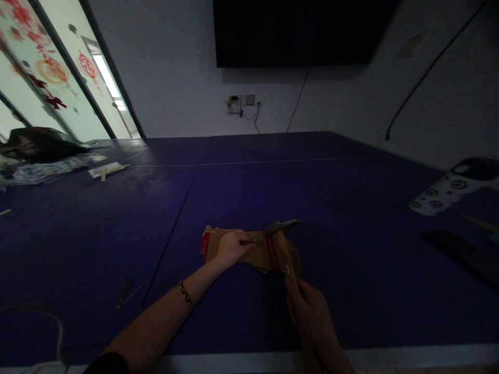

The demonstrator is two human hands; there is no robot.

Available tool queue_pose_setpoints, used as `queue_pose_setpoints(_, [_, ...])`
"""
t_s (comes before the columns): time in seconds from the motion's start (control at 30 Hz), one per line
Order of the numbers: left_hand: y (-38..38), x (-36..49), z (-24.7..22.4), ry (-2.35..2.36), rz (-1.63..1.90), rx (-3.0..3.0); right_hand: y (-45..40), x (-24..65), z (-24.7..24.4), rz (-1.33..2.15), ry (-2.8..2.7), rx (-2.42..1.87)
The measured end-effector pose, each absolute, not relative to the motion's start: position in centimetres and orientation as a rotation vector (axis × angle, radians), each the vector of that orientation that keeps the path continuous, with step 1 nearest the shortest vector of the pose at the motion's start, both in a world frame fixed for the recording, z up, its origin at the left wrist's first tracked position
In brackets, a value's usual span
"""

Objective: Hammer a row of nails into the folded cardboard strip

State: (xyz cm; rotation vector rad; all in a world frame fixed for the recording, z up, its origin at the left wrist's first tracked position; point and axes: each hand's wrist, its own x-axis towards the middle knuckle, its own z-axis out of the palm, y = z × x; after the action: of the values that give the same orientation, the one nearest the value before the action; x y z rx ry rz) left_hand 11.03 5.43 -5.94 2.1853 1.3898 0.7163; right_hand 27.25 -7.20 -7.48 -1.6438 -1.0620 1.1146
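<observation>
A brown cardboard piece with red bands (259,257) lies on the purple tabletop (249,192). On top of it rests my left hand (233,247), its fingers pinched around something too small to make out, near a few tiny shiny bits. My right hand (310,306) is wrapped round the wooden handle of a hammer (286,252). The hammer's dark metal head sits over the right part of the cardboard, to the right of my left fingertips. Whether the head touches the cardboard I cannot tell.
Thin metal rods (125,292) lie at the lower left, beside a white cable (58,327). To the right are a long black object (462,254) and a patterned white item (440,195). A dark bag (39,143) sits far left.
</observation>
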Motion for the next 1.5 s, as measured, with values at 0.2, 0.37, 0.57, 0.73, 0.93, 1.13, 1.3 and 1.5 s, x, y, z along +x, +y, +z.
queue_pose_setpoints(0.2, [5.76,10.83,-6.49,1.359,0.763,2.158,-7.30,27.17,-6.93,1.081,-1.097,-1.657])
queue_pose_setpoints(0.37, [5.81,10.69,-6.63,1.311,0.784,2.158,-7.25,27.26,-7.03,1.076,-1.090,-1.673])
queue_pose_setpoints(0.57, [5.77,10.55,-6.57,1.266,0.806,2.157,-7.35,27.42,-7.34,1.095,-1.089,-1.659])
queue_pose_setpoints(0.73, [5.76,10.46,-6.71,1.230,0.833,2.199,-7.40,27.36,-7.13,1.086,-1.084,-1.669])
queue_pose_setpoints(0.93, [5.68,10.43,-6.74,1.236,0.816,2.261,-7.26,27.27,-7.17,1.093,-1.079,-1.665])
queue_pose_setpoints(1.13, [5.45,10.42,-6.20,1.273,0.752,2.268,-7.36,27.21,-6.77,1.093,-1.087,-1.669])
queue_pose_setpoints(1.3, [5.24,10.49,-6.03,1.280,0.711,2.280,-7.39,27.31,-6.76,1.092,-1.101,-1.686])
queue_pose_setpoints(1.5, [5.38,10.47,-6.37,1.308,0.684,2.221,-7.37,27.33,-7.03,1.074,-1.125,-1.675])
